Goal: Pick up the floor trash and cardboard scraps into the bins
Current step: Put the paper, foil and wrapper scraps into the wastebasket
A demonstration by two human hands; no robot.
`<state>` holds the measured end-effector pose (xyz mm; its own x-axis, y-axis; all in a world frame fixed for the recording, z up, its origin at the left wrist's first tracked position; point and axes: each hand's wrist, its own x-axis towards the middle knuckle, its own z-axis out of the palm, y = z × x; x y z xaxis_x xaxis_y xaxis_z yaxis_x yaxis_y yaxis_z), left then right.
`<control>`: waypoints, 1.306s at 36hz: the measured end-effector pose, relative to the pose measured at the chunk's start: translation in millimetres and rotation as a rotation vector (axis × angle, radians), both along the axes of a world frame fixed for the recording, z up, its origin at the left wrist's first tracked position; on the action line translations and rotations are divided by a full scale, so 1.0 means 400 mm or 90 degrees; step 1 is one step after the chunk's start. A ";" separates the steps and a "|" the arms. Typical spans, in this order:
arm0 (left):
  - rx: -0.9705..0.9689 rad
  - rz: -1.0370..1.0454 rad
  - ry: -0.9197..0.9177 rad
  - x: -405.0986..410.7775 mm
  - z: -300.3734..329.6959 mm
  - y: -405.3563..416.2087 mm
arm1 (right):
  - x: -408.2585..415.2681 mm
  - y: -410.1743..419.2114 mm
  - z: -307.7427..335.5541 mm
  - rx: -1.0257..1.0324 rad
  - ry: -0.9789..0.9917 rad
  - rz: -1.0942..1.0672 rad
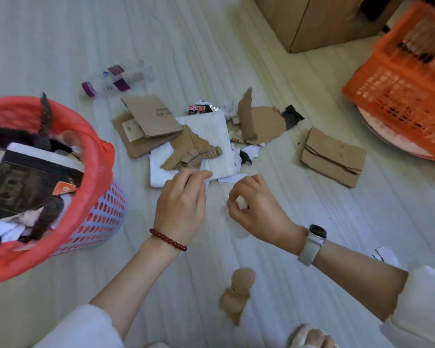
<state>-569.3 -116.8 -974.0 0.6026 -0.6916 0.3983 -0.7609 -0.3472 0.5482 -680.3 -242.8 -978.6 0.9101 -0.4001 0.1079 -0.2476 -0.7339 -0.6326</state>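
cardboard scraps and white paper are lying in a loose heap on the pale floor [236, 46], ahead of both hands. folded cardboard piece [152, 119] is sitting at the left of the heap, partly over a torn brown strip [194, 153] that is lying across a white tissue sheet [216, 136]. torn cardboard flap [259, 121] is standing tilted at the right of the heap, with a black scrap [292, 116] just beside it. flat cardboard piece [333, 156] is lying apart to the right. clear plastic bottle [118, 79] with purple cap and label is lying on its side beyond the heap.

left hand [183, 204], with a red bead bracelet at the wrist, is reaching to the near edge of the white sheet; fingers are curling and pinching a white paper corner [207, 180]. right hand [256, 209], with a pale watch on the wrist, is curling its fingers round a small white scrap [241, 203]; what else it is holding, cannot tell.

lavender perforated bin [103, 217] with a red bag liner is standing at the left, near the left hand, already holding a dark box and mixed paper. orange crate [397, 86] is standing at the far right, well apart, with a brown carton [319, 21] behind it. small cardboard scrap [237, 295] is lying between the forearms, near the body.
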 end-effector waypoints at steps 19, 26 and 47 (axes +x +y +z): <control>-0.010 0.513 0.208 0.383 0.251 0.517 | 0.554 0.410 0.218 -0.122 -0.080 0.420; 0.080 0.369 0.138 0.377 0.233 0.505 | 0.539 0.362 0.193 -0.125 -0.066 0.416; 0.438 -0.046 0.171 0.225 -0.072 -0.156 | 0.249 -0.243 -0.121 0.051 0.352 -0.108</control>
